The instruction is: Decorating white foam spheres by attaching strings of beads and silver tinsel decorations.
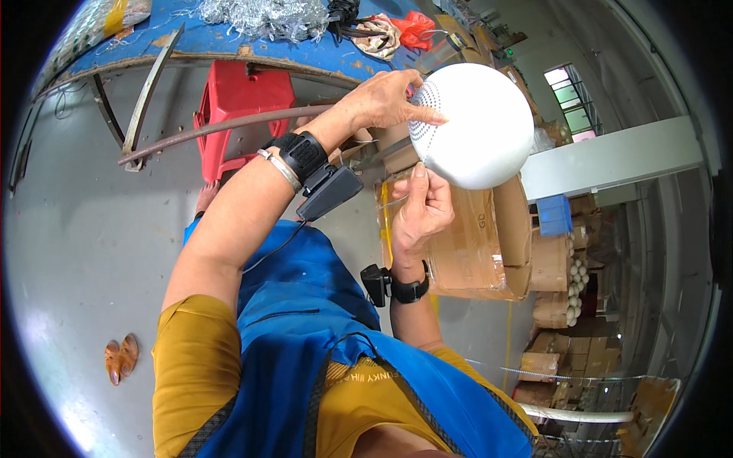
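Observation:
A large smooth white ball (pixel 481 126) is held up in front of me, with curved rows of small dark dots on its left side. My left hand (pixel 385 99) grips it from the left, the thumb pressed flat over the dotted rows and the other fingers curled round the far edge. Just below the ball, my right hand (pixel 421 214) is closed, its thumb and forefinger pinched together at the ball's lower left edge. A thin strand (pixel 395 202) shows beside that hand; whether it runs between the pinched fingertips is too small to tell.
Behind the hands stands a big cardboard box (pixel 466 248). A blue worktable (pixel 175 38) carries a heap of silvery tinsel (pixel 267 17) and a red bag (pixel 416 30). Under it is a red plastic stool (pixel 244 107). Cartons with white balls (pixel 576 286) line the right; brown shoes (pixel 121 357) lie on the floor.

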Tool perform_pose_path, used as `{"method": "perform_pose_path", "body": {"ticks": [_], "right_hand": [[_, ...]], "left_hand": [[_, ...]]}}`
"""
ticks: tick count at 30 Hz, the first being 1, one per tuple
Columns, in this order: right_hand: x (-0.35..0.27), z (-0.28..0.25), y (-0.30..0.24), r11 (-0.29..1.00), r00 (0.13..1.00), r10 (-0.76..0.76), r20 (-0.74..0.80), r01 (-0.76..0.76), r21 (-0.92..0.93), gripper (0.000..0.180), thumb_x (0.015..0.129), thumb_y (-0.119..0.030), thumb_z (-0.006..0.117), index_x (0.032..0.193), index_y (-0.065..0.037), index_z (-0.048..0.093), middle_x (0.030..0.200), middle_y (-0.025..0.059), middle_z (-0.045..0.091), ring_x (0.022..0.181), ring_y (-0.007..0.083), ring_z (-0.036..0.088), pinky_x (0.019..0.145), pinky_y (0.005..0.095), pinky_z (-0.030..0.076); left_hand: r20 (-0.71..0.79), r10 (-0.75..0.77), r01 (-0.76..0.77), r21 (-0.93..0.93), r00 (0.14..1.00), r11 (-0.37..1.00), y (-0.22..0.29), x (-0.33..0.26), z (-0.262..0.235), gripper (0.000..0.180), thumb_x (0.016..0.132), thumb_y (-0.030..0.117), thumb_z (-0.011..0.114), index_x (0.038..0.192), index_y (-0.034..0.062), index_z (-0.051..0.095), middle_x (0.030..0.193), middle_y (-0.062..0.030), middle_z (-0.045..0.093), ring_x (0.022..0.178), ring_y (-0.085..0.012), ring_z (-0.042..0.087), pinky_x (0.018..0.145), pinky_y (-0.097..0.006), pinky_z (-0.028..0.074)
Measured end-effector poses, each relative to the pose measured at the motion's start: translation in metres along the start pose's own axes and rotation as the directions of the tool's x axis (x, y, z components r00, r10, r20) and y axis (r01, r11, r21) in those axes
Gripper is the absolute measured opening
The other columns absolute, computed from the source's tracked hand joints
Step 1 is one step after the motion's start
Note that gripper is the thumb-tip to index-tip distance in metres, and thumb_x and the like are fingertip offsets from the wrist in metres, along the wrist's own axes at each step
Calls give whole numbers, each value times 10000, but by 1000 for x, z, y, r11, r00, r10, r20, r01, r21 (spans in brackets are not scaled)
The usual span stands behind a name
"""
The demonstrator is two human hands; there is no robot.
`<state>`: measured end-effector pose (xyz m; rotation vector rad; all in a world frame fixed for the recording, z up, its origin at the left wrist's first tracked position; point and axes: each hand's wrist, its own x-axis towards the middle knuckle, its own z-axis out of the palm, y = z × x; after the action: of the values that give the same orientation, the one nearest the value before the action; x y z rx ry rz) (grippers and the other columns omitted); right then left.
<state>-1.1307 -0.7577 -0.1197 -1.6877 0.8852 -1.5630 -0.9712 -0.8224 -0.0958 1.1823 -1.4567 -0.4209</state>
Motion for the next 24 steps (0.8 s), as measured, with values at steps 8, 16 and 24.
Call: {"method": "perform_pose_path", "body": {"ticks": [8, 16, 24], "right_hand": [[11, 2, 17, 997, 998, -55, -28, 53, -63, 136, 866, -105, 561, 822, 23, 567, 594, 57, 592, 499, 65, 506, 499, 188, 416], [6, 9, 13, 985, 993, -111, -49, 103, -141, 139, 863, -94, 555, 800, 30, 565, 574, 66, 594, 479, 70, 510, 486, 198, 418], [8, 12, 13, 995, 996, -81, -44, 78, -60, 149, 866, -95, 547, 782, 27, 557, 568, 68, 592, 471, 73, 508, 474, 204, 423]], "left_hand": [[-73, -64, 64, -2, 995, 998, 0, -5, 8, 809, 670, 564, 680, 1173, -28, 454, 599, -142, 558, 561, -205, 555, 493, -335, 422], [-136, -43, 48, 29, 990, 998, -1, -9, 14, 766, 687, 565, 661, 1145, -20, 473, 549, -119, 545, 526, -226, 557, 483, -347, 413], [-104, -9, 10, 13, 994, 1000, -2, -6, 9, 767, 694, 586, 640, 1107, -44, 497, 522, -112, 531, 512, -220, 552, 472, -344, 402]]}}
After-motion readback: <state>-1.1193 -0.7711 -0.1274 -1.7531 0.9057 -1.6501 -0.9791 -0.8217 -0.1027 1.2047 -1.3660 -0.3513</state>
